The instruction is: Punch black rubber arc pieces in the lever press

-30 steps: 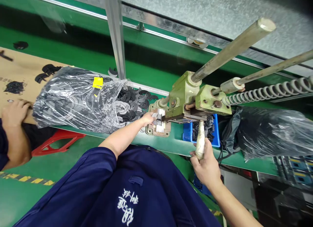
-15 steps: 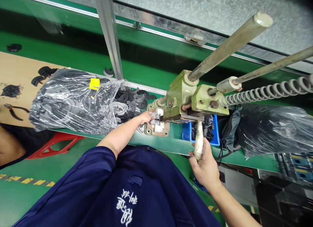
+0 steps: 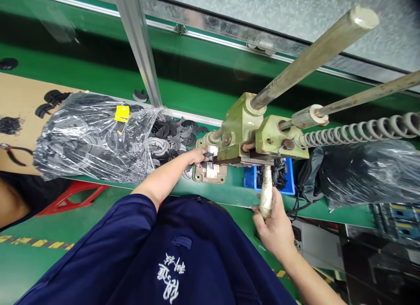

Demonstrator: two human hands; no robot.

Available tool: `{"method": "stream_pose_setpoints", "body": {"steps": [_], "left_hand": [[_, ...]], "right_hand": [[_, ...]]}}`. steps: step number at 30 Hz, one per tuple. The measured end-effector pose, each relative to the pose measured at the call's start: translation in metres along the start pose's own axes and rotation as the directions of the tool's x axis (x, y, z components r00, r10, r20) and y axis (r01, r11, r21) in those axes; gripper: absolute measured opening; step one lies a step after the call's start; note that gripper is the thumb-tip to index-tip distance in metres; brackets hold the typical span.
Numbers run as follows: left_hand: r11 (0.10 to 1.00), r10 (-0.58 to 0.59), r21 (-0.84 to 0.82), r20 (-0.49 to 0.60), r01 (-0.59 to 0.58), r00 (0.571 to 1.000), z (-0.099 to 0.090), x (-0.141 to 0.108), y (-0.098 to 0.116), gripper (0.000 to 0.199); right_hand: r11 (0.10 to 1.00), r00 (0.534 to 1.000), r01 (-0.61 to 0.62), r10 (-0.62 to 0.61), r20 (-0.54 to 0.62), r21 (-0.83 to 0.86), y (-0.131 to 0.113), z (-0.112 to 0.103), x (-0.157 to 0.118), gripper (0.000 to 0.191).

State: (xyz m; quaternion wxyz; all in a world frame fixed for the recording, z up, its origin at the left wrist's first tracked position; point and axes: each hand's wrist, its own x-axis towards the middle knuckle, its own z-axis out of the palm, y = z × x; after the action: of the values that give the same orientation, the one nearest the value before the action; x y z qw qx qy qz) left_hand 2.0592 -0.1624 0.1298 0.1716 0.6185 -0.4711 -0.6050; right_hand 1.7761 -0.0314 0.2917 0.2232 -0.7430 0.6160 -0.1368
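Observation:
My left hand (image 3: 197, 156) pinches a dark curved piece (image 3: 207, 160) over the base plate (image 3: 199, 176) of a green press (image 3: 238, 125). The piece lies close to the tip of the press head. Wrapped round the pale taped lever handle (image 3: 266, 195) is my right hand (image 3: 274, 222), below the press head. Beside my left hand a heap of grey and black curved pieces (image 3: 167, 136) spills from a clear plastic bag (image 3: 88, 138) with a yellow label.
A blue bin (image 3: 289, 178) of small black parts stands behind the handle. Another filled plastic bag (image 3: 370, 173) is at the right. Pliers (image 3: 13, 156) lie on cardboard at the left, near a person's arm (image 3: 11, 204). A metal post (image 3: 138, 47) rises behind the heap.
The piece at my left fingertips has turned and now looks darker. My right hand keeps hold of the handle, nearly unmoved. The view has shifted slightly.

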Motion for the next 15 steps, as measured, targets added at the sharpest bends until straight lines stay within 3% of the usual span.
{"method": "stream_pose_setpoints", "body": {"steps": [15], "left_hand": [[0.954, 0.012, 0.300, -0.052, 0.004, 0.999, -0.007, -0.008, 0.020, 0.017]], "right_hand": [[1.000, 1.000, -0.012, 0.012, -0.001, -0.009, -0.002, -0.001, 0.000, 0.069]]}}
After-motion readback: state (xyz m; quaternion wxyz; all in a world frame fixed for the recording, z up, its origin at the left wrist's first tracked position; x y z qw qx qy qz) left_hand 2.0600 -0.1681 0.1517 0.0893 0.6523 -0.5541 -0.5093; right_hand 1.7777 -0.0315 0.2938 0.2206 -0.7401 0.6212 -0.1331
